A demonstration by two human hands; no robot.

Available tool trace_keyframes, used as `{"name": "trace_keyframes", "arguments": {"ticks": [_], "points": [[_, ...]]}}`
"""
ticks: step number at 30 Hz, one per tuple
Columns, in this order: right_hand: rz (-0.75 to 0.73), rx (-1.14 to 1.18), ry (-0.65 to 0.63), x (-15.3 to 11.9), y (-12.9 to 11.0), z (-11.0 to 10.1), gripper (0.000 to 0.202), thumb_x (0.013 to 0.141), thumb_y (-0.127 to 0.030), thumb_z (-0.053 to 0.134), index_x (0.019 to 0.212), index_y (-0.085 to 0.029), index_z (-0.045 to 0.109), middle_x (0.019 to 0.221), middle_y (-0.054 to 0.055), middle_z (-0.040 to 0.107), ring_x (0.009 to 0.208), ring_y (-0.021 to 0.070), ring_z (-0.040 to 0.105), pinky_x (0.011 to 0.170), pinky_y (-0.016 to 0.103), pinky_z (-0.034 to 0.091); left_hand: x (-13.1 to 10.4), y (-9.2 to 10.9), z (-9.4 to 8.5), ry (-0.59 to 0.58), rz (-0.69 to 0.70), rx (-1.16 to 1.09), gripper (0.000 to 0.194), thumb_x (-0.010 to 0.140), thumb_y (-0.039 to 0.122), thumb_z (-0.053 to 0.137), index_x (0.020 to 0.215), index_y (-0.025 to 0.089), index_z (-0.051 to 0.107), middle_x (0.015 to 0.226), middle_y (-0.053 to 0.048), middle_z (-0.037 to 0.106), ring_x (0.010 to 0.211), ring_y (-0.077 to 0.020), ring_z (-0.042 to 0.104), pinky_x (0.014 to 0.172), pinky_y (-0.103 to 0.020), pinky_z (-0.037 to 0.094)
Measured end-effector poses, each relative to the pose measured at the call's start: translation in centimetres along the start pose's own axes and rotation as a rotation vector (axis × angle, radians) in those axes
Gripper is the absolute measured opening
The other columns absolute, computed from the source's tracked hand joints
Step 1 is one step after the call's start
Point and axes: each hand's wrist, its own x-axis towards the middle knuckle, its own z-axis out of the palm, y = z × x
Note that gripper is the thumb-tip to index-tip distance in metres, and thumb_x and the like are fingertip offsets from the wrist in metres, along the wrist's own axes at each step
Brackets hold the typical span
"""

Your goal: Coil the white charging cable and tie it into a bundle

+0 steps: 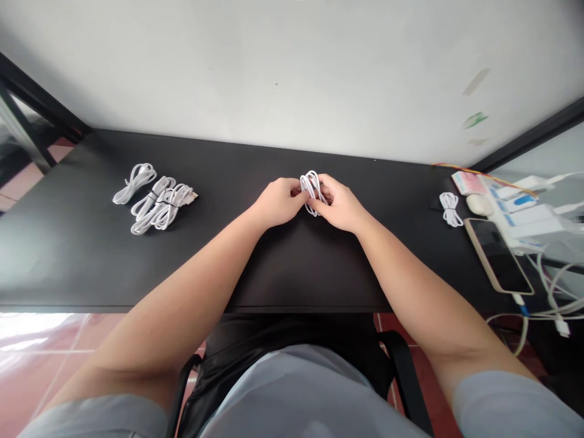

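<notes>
Over the middle of the black table, a coiled white cable (pixel 311 181) is held between both hands. My left hand (pixel 283 201) is closed on the left side of the coil, thumb in front. My right hand (pixel 340 204) grips the coil's right side, its thumb across the lower loops. The fingertips behind the loops are partly hidden. Away to the left lie bundled white cables (pixel 159 204), with dark ties around them, and one more coiled white cable (pixel 137 181) just behind. Another small white cable coil (pixel 450 208) lies to the right.
On the black table's (pixel 255 267) right end are a phone (pixel 499 255) with a plugged-in cable, a white mouse (pixel 480 205), a pink-and-white packet (pixel 468 182) and a power strip (pixel 506 213) with chargers. Loose cables (pixel 552 286) hang there. A white wall (pixel 274 79) stands behind.
</notes>
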Motion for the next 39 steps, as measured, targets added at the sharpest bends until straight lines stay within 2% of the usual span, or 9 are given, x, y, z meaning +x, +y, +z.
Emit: {"name": "trace_keyframes", "arguments": {"ticks": [13, 27, 39], "points": [[0.006, 0.000, -0.006, 0.04, -0.06, 0.01, 0.033, 0.090, -0.036, 0.065, 0.120, -0.026, 0.058, 0.094, 0.002, 0.072, 0.080, 0.0185, 0.066, 0.075, 0.036, 0.055, 0.13, -0.20, 0.08, 0.004, 0.005, -0.008, 0.035, 0.087, 0.043, 0.053, 0.092, 0.016, 0.075, 0.089, -0.004, 0.075, 0.075, -0.0099, 0.061, 0.069, -0.020, 0.042], [0.011, 0.019, -0.010, 0.11, 0.10, 0.04, 0.035, 0.090, -0.038, 0.069, 0.121, -0.027, 0.059, 0.095, 0.002, 0.072, 0.082, 0.0195, 0.067, 0.078, 0.037, 0.056, -0.16, 0.33, -0.13, 0.005, 0.006, 0.023, 0.032, 0.088, 0.041, 0.054, 0.086, 0.014, 0.071, 0.084, -0.004, 0.072, 0.069, -0.0083, 0.055, 0.070, -0.023, 0.038], [-0.055, 0.005, -0.012, 0.23, 0.85, 0.13, 0.034, 0.092, -0.036, 0.066, 0.124, -0.025, 0.057, 0.097, 0.001, 0.073, 0.079, 0.0172, 0.067, 0.077, 0.035, 0.056, -0.10, 0.28, -0.18, 0.007, 0.020, 0.035, 0.029, 0.087, 0.037, 0.055, 0.085, 0.013, 0.071, 0.085, -0.004, 0.072, 0.069, -0.0071, 0.054, 0.068, -0.021, 0.035]]}}
